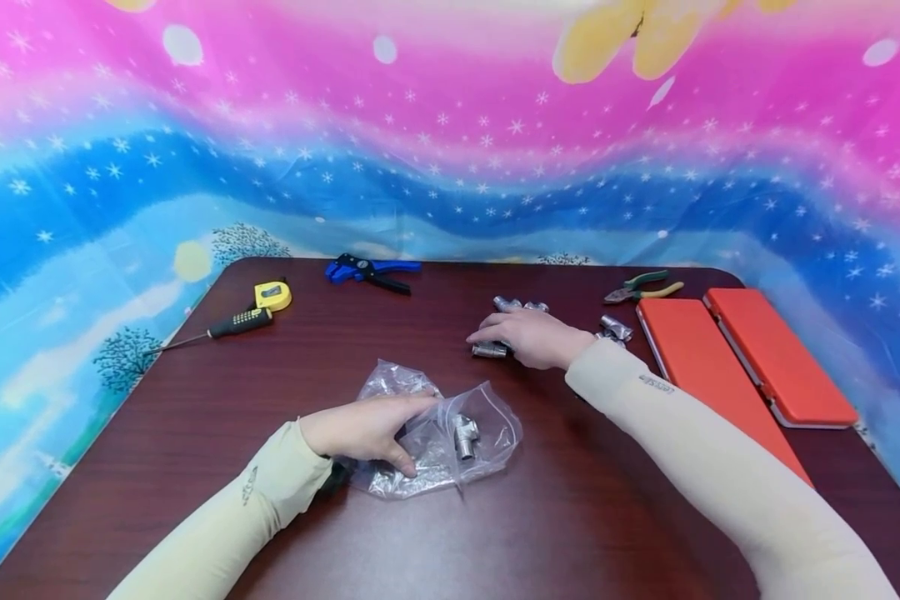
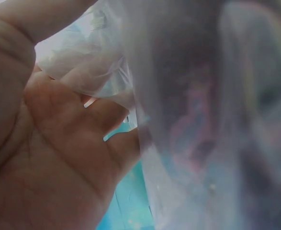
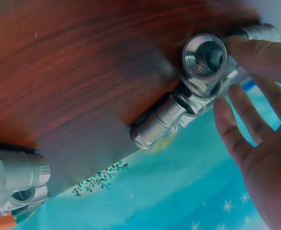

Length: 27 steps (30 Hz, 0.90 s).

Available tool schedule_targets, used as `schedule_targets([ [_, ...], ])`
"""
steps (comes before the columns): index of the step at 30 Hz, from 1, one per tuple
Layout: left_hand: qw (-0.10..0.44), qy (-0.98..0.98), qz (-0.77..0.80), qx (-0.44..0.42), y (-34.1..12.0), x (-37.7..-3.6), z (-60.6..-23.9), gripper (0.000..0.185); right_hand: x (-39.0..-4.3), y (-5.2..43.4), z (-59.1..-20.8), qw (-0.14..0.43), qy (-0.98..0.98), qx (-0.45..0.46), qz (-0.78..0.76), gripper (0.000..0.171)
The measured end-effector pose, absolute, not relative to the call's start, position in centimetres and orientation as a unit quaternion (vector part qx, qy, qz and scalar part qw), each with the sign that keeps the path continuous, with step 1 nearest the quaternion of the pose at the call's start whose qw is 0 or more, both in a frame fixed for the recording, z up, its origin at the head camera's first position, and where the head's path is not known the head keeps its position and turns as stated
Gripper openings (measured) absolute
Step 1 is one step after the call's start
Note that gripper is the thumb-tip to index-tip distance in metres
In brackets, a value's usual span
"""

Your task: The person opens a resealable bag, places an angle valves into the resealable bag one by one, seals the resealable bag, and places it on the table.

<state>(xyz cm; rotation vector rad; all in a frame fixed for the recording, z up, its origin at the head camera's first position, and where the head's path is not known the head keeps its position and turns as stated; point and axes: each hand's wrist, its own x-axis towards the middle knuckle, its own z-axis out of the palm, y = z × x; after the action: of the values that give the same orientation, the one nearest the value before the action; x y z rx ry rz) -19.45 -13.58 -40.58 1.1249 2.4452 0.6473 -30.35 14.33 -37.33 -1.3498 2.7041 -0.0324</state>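
My left hand (image 1: 367, 429) lies on a crumpled clear plastic bag (image 1: 450, 437) near the table's front, thumb and fingers holding its bunched edge. A silver tee fitting (image 1: 463, 435) sits inside the bag. In the left wrist view the palm (image 2: 59, 143) faces the bag's film (image 2: 202, 120). My right hand (image 1: 528, 337) reaches over a small heap of metal pipe fittings (image 1: 490, 350) at mid-table. In the right wrist view its nearly straight fingers (image 3: 255, 48) touch a threaded tee fitting (image 3: 205, 60) that lies on the wood.
More fittings (image 1: 615, 327) lie beside two red cases (image 1: 750, 358) on the right. Green-and-yellow pliers (image 1: 642, 287), a blue wire stripper (image 1: 371, 271), a yellow tape measure (image 1: 272, 295) and a screwdriver (image 1: 228, 325) sit along the far edge of the dark wooden table (image 1: 570, 517).
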Motion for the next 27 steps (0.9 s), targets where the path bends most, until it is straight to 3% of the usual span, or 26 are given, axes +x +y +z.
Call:
schedule_targets([
  [3, 0.186, 0.867, 0.232, 0.401, -13.6, -19.4, -40.6, 0.087, -30.6, 13.8, -37.5, 0.072, 0.893, -0.444, 0.009, 0.070],
  [12, 0.183, 0.869, 0.229, 0.399, -13.6, -19.4, -40.6, 0.087, -31.0, 13.2, -37.8, 0.031, 0.889, -0.456, 0.012, 0.045],
  [18, 0.188, 0.864, 0.238, 0.402, -13.6, -19.3, -40.6, 0.084, -30.4, 13.6, -37.5, 0.052, 0.903, -0.420, -0.069, 0.053],
  [27, 0.187, 0.868, 0.233, 0.396, -13.7, -19.4, -40.8, 0.087, -25.5, 16.1, -34.7, -0.027, 0.916, -0.360, -0.177, 0.060],
])
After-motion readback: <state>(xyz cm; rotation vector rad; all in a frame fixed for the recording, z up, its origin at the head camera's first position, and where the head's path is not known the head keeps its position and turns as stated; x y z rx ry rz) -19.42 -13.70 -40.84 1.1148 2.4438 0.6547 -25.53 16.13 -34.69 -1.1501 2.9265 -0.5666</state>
